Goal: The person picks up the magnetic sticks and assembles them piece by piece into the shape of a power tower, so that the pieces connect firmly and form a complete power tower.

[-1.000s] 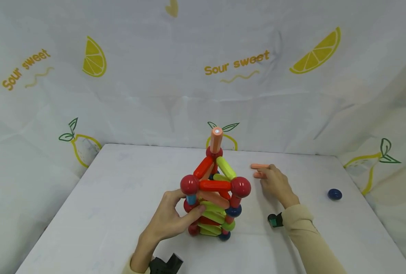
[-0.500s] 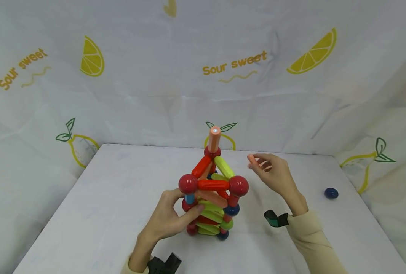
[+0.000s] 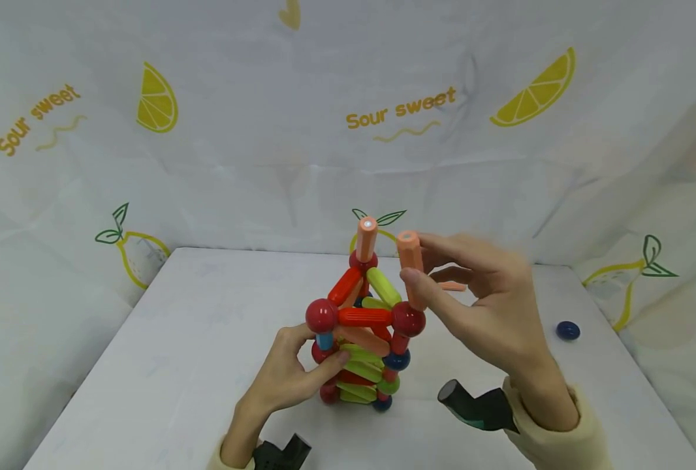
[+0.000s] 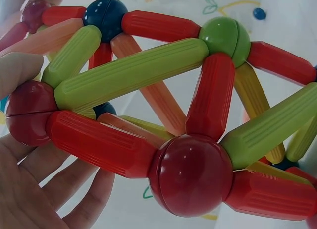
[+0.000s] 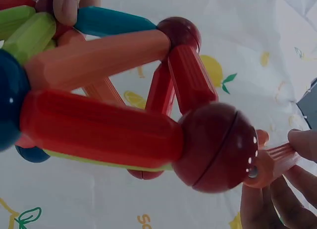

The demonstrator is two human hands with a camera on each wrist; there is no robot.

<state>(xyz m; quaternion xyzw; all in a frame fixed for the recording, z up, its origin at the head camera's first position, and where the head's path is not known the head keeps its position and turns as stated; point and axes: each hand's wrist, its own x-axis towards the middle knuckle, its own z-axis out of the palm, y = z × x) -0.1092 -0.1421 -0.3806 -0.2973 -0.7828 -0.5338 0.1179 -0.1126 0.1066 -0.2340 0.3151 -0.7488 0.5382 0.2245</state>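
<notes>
A tower of magnetic rods and balls stands upright on the table, built in red, lime, blue and orange. My left hand steadies its left side, thumb and fingers around a red ball. Between thumb and fingers, my right hand pinches an orange magnetic rod, held nearly upright. The rod's lower end is right at the tower's top right red ball; the right wrist view shows its metal tip beside that ball. Another orange rod rises from the rear top ball.
Behind my right hand, a loose orange rod lies on the white table. A dark blue ball rests farther right. A white cloth with lemon prints hangs behind the table. Each wrist wears a black camera mount.
My right hand has picked up one of the two loose orange rods and brought it left and nearer to the tower's right ball. The left hand keeps its hold, and the tower stays put.
</notes>
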